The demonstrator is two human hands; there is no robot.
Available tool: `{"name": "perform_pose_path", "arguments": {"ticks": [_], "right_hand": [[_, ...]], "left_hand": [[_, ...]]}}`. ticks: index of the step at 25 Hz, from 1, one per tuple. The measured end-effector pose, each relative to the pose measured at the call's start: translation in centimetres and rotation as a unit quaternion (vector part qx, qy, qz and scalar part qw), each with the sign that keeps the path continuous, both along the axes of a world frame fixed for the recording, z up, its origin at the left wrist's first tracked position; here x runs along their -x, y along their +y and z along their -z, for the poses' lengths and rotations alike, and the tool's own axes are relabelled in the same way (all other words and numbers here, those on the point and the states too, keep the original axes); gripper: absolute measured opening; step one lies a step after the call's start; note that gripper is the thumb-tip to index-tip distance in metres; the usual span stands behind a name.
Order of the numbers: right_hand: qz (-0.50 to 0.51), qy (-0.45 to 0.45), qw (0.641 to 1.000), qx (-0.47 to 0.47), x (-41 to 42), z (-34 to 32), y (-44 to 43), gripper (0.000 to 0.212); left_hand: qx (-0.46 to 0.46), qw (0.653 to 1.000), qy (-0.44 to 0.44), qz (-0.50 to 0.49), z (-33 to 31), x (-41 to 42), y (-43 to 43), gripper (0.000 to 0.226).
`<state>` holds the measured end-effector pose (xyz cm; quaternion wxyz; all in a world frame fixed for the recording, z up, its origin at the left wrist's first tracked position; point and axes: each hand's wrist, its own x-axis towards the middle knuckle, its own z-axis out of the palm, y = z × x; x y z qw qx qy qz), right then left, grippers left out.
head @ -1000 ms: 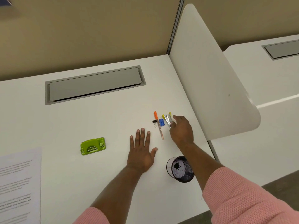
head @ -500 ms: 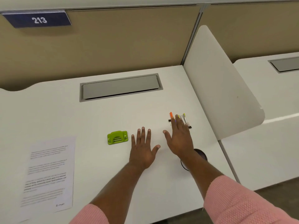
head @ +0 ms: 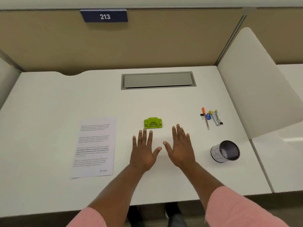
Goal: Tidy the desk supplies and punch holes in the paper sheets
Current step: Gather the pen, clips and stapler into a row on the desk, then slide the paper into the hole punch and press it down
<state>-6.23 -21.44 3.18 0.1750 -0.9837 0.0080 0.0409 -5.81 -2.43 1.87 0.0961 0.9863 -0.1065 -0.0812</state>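
Fingers spread and empty, left hand (head: 143, 154) and right hand (head: 180, 149) lie flat just near of the lime-green plastic hole punch (head: 153, 123), printed white paper sheet (head: 94, 147) to its left with text too blurred to read, black mesh pen cup (head: 227, 152) and small mixed supplies (head: 210, 117) to its right.

A blue sign (head: 104, 16) reading 213 hangs above a grey cable hatch (head: 158, 80)
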Motion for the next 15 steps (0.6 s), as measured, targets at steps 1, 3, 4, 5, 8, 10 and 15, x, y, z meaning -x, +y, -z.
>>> {"name": "perform_pose_path", "arguments": {"ticks": [1, 3, 4, 5, 8, 10, 15], "right_hand": [[-0.008, 0.001, 1.000, 0.002, 0.6, 0.1, 1.4, 0.078], [-0.019, 0.004, 1.000, 0.000, 1.7, 0.3, 4.0, 0.078], [-0.025, 0.006, 1.000, -0.004, 2.2, 0.5, 5.3, 0.078], [-0.031, 0.009, 0.999, -0.007, 2.6, 0.6, 6.6, 0.078], [-0.051, 0.019, 0.998, -0.002, 3.4, 1.2, 10.1, 0.079], [-0.065, 0.023, 0.998, -0.003, 3.6, 1.6, 12.5, 0.079], [-0.095, 0.025, 0.995, 0.002, 3.6, 2.3, 17.6, 0.079]], "left_hand": [[-0.003, 1.000, 0.001, -0.007, 0.0, 0.8, 1.4, 0.082], [-0.013, 1.000, 0.002, -0.021, 0.1, 2.1, 4.2, 0.082], [-0.016, 0.999, 0.003, -0.030, 0.1, 2.7, 5.5, 0.082], [-0.018, 0.999, 0.004, -0.038, 0.2, 3.2, 6.8, 0.082], [-0.028, 0.998, 0.005, -0.061, 0.2, 4.2, 10.2, 0.082], [-0.036, 0.997, 0.009, -0.075, 0.3, 4.9, 12.5, 0.083], [-0.043, 0.992, 0.022, -0.116, 0.9, 6.3, 17.6, 0.084]]}}
